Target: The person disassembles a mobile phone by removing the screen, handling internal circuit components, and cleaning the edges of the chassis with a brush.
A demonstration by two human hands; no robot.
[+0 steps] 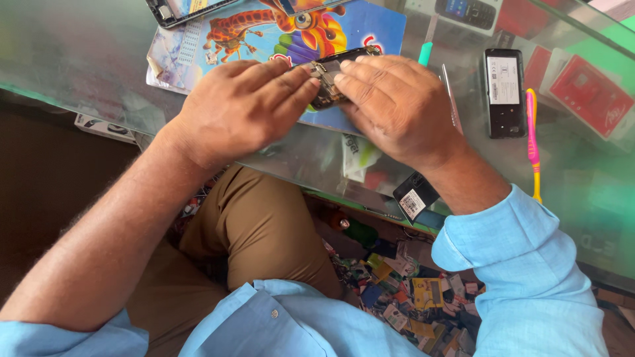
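- Opened phone point(329, 79): long axis runs near-left to far-right, far end pointing far-right.
- Left hand point(245, 106) and right hand point(397, 106) both grasp it by the fingertips, over the picture book point(264, 33).

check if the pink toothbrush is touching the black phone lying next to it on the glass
Apart. The head view shows a thin strip of bare glass between the pink toothbrush and the right edge of the black phone along their whole length.
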